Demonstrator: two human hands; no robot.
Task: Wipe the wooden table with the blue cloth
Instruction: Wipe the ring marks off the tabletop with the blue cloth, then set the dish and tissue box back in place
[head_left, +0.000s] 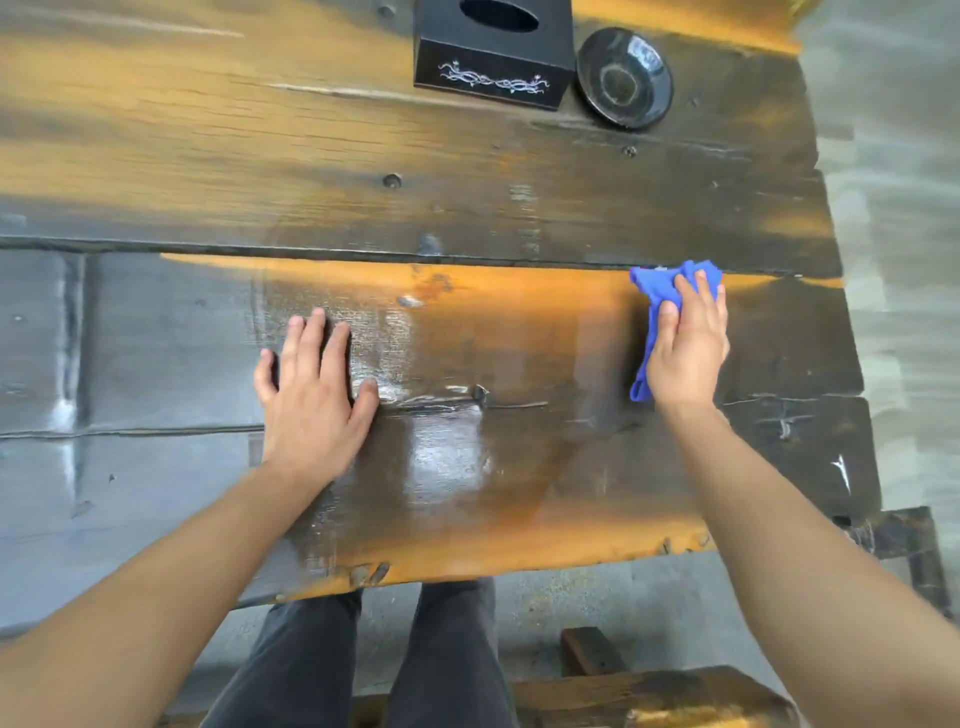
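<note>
Both hands (311, 384) (685, 353) flat, palms down

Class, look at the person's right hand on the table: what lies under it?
The blue cloth lies under the right hand, pressed onto the wooden table. Its edges show past the fingers and wrist; the middle part is covered by the palm.

no legible txt, black tissue box (493, 57) w/ silver scroll ornament only, no letters
</note>
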